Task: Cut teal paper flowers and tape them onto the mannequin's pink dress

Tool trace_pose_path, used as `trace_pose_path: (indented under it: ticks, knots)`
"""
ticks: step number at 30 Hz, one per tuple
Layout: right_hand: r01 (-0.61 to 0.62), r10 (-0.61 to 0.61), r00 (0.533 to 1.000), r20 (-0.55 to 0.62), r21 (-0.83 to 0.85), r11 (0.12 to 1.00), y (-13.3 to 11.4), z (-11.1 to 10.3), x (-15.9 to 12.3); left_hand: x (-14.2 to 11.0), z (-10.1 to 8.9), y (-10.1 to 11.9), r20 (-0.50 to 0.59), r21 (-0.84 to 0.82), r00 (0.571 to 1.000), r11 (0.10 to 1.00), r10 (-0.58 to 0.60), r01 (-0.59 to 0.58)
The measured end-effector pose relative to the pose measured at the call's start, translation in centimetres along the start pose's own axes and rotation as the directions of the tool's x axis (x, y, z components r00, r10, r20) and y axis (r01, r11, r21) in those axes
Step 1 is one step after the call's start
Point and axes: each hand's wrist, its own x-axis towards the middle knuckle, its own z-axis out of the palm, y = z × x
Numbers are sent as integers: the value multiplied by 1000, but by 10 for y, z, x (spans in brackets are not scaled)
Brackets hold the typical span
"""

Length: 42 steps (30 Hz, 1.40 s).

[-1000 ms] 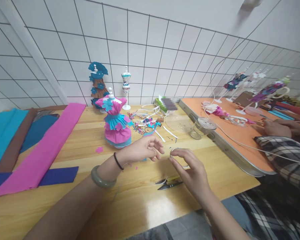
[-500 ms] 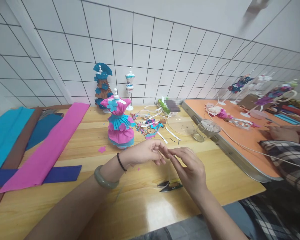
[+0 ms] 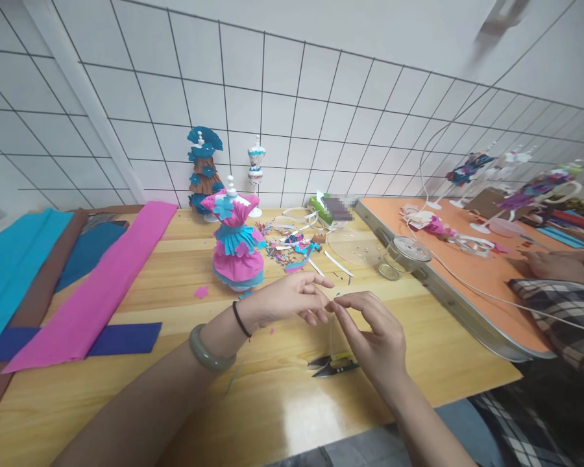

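My left hand (image 3: 294, 298) reaches in above the table with its fingers loosely spread and the index finger stretched out. Its fingertips almost meet those of my right hand (image 3: 372, 327), which pinches thumb and index finger together. Whatever is in that pinch is too small to make out; a faint pale strand seems to hang below it. Beneath the hands lies a pair of thread snips (image 3: 333, 366), partly hidden by my right hand. Left of the hands stands a small dress form in a pink and blue crepe-paper dress (image 3: 237, 243). A pink paper flower (image 3: 201, 292) lies near its base.
Crepe-paper strips (image 3: 102, 279) lie at the left. Two more dress forms (image 3: 205, 172) stand by the tiled wall. Paper scraps (image 3: 292, 250) and a round clear container (image 3: 409, 250) lie behind my hands. At the right are an orange table (image 3: 467, 285) and another person's hand (image 3: 555, 267).
My left index finger has straightened and lifted away from the right fingertips. My right hand keeps its pinch. The whole view has shifted slightly.
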Motion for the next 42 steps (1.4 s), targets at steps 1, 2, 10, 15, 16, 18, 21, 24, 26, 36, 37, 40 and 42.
trace_pose_path:
  ticks: [1, 2, 10, 15, 16, 18, 21, 24, 26, 36, 37, 40, 42]
  knots:
    - [4, -4, 1000, 0, -8, 1000, 1, 0, -1, 0, 1, 1, -13, 7, 1000, 1000, -10, 10]
    - [14, -14, 1000, 0, -24, 1000, 3, 0, -2, -1, 2, 2, -16, 28, 1000, 1000, -13, 13]
    - [85, -81, 996, 34, -152, 985, 13, 5, -6, 0, 5, 1, -73, 325, 997, 946, 15, 10]
    - [-25, 32, 998, 46, -131, 991, 14, 6, -6, 3, 4, -7, -90, 346, 996, 938, 25, 8]
    - [-55, 62, 996, 57, -117, 992, 14, 6, -6, 4, 4, -8, -97, 336, 995, 942, 25, 9]
    - [-108, 114, 991, 76, -84, 991, 14, 5, -4, 4, 4, -9, -113, 314, 993, 949, 40, -2]
    - [-179, 182, 980, 81, -43, 983, 14, 3, -3, 4, 5, -9, -122, 294, 988, 954, 98, -58]
    - [-209, 210, 976, 65, -24, 978, 13, 1, -4, 4, 6, -9, -132, 286, 980, 952, 148, -106]
    - [-163, 165, 985, 59, -29, 986, 14, -1, -5, 4, 7, -8, -149, 261, 977, 959, 149, -107]
    - [210, -185, 973, 142, -192, 959, 15, -9, -6, 7, 7, -13, -49, -64, 998, 997, -47, 43]
    - [232, -207, 968, 140, -196, 953, 14, -10, -6, 7, 8, -14, -34, -103, 997, 993, -65, 61]
    - [268, -243, 959, 146, -187, 945, 13, -11, -6, 8, 8, -17, -14, -191, 995, 977, -102, 97]
    - [262, -238, 959, 155, -163, 951, 14, -12, -8, 9, 9, -19, -11, -202, 995, 975, -99, 95]
